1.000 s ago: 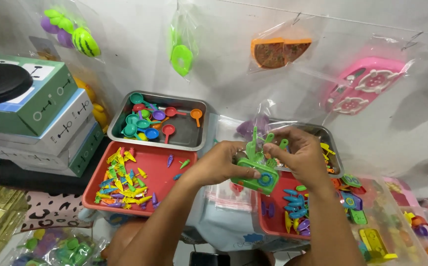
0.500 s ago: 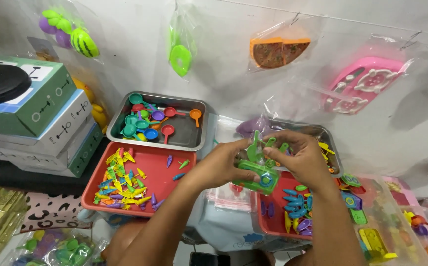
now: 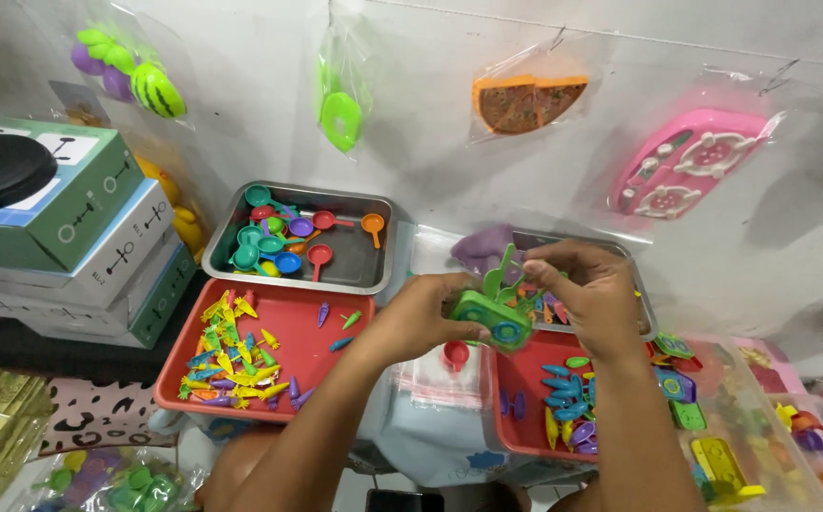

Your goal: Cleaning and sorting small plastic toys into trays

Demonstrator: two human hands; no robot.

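Resting in left hand (image 3: 426,318), green toy stove (image 3: 490,320); right hand (image 3: 590,292) touching

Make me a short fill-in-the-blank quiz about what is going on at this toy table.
1. Both hands hold a small toy stove coloured ____.
2. The tiny pans lie in a tray made of ____.
3. The little carrots lie on a tray coloured ____.
4. The pink toy stove in a clear bag hangs on the ____.

Missing words: green; metal; red; wall
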